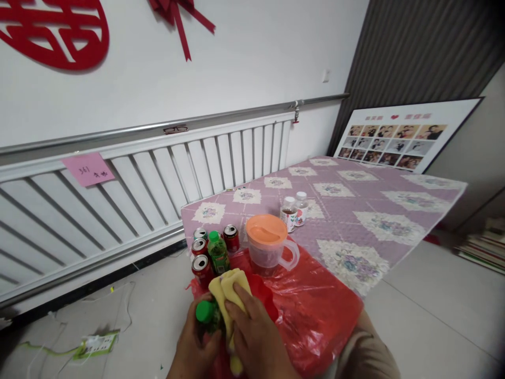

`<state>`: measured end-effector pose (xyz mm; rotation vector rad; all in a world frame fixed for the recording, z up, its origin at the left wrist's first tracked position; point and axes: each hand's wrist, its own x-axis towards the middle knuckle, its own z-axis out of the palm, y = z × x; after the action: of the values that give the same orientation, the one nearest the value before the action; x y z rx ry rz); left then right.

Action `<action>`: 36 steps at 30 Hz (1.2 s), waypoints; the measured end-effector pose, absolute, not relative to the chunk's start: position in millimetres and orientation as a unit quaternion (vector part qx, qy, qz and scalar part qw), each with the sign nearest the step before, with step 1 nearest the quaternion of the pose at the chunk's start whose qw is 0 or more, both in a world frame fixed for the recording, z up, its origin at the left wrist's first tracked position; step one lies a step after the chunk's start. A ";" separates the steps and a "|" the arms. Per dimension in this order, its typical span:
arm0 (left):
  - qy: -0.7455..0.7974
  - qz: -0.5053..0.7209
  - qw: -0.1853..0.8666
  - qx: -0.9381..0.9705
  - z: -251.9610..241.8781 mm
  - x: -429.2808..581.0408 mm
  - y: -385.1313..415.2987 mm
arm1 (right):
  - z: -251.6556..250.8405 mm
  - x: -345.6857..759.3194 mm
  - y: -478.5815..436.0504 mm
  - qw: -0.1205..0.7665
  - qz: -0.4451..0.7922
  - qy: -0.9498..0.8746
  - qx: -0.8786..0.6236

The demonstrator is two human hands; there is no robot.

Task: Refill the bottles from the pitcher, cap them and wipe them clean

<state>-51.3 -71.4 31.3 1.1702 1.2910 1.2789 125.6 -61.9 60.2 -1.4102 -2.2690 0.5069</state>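
My left hand (194, 342) is wrapped round a green-capped plastic bottle (205, 312), low at the near edge of the table. A folded yellow cloth (230, 289) is gripped in my right hand (256, 331), pressed against that bottle's side. Just beyond stands a second green-capped bottle (219, 253), upright among several opened drink cans (202, 268). A clear plastic pitcher (265, 256) with an orange lid (267, 229) stands right of them. Part of a red basin (266, 295) shows behind my right hand; the rest is hidden.
Red plastic sheeting (315, 310) covers the near part of the patterned tablecloth (347, 226). Two small white-capped bottles (290, 216) stand behind the pitcher. A white radiator (158, 179) runs along the wall. A photo board (406, 134) leans at the far right.
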 end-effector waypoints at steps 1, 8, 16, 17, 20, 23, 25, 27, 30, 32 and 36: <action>0.516 0.527 0.474 0.482 32.3 -52.0 -72.0 | 53.0 127.3 -59.0 0.196 0.191 -0.804 -0.528; 0.507 0.522 0.451 0.517 35.1 -53.6 -77.4 | 21.8 140.1 -47.8 0.104 0.220 -0.753 -0.611; 0.511 0.509 0.424 0.548 30.2 -54.8 -75.4 | 47.3 137.9 -56.5 0.186 0.225 -0.777 -0.558; 0.510 0.509 0.427 0.546 31.2 -54.1 -75.5 | 52.8 137.3 -58.8 0.203 0.218 -0.784 -0.544; 0.516 0.505 0.442 0.532 35.1 -51.6 -76.1 | 67.2 134.5 -65.2 0.245 0.184 -0.813 -0.495; 0.518 0.500 0.455 0.524 35.1 -52.0 -76.1 | 73.6 130.0 -66.1 0.242 0.170 -0.834 -0.466; 0.514 0.499 0.460 0.525 31.7 -55.2 -76.2 | 72.0 127.1 -62.5 0.214 0.182 -0.827 -0.486; 0.509 0.496 0.467 0.526 27.5 -59.2 -77.0 | 65.7 125.9 -57.0 0.180 0.203 -0.807 -0.524; 0.508 0.484 0.480 0.526 24.5 -63.3 -79.4 | 50.1 128.1 -49.2 0.135 0.233 -0.777 -0.569; 0.512 0.482 0.482 0.523 25.2 -63.6 -80.6 | 39.5 131.1 -46.5 0.110 0.247 -0.762 -0.589; 0.508 0.492 0.486 0.513 26.5 -62.3 -80.2 | 33.0 134.1 -47.2 0.102 0.242 -0.757 -0.598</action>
<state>-62.3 -80.2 26.5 1.2492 1.2368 1.1980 134.1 -47.2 33.0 -1.7651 -2.2365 0.7133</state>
